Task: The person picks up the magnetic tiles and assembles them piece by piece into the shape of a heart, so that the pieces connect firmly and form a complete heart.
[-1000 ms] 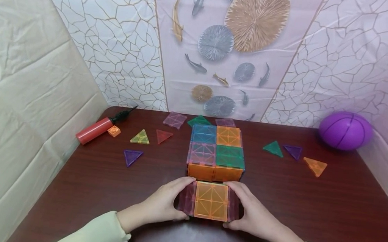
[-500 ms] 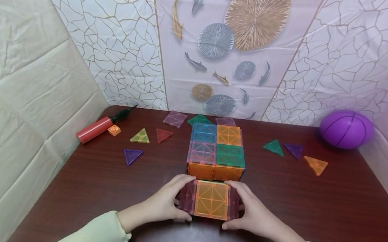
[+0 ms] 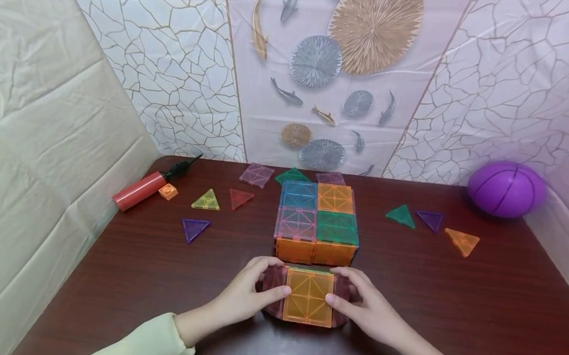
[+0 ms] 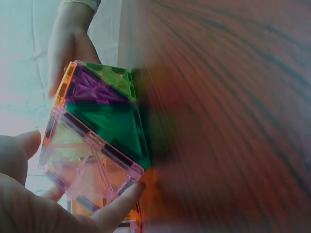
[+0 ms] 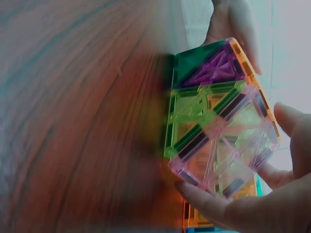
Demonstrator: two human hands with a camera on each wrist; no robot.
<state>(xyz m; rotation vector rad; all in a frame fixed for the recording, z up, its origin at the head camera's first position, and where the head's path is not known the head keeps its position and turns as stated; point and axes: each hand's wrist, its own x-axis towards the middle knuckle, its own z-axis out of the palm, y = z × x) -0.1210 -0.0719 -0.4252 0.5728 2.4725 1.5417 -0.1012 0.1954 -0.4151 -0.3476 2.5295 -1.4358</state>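
A small block of see-through magnetic tiles stands in front of me, held from both sides. Its top is an orange tile (image 3: 308,310). In the left wrist view its near side shows a purple triangle (image 4: 92,88) and a green tile (image 4: 121,128), with a slanted pink tile (image 4: 90,155) at the end. My left hand (image 3: 240,294) grips the left end, thumb on the orange tile's edge. Opposite it, my right hand (image 3: 376,313) grips the right end, where another pink tile (image 5: 233,150) slants; that thumb also touches the orange tile. Right behind sits a larger tile block (image 3: 295,251).
Loose triangle tiles lie on both sides, among them a purple one (image 3: 195,230) and an orange one (image 3: 462,243). A red pump (image 3: 138,191) and a small orange piece (image 3: 168,192) lie back left. A purple ball (image 3: 506,189) stands back right.
Both thumbs have moved up from the block's near lower edge onto the sides of its orange top tile. The small block has shifted slightly toward me; the larger block has stayed put.
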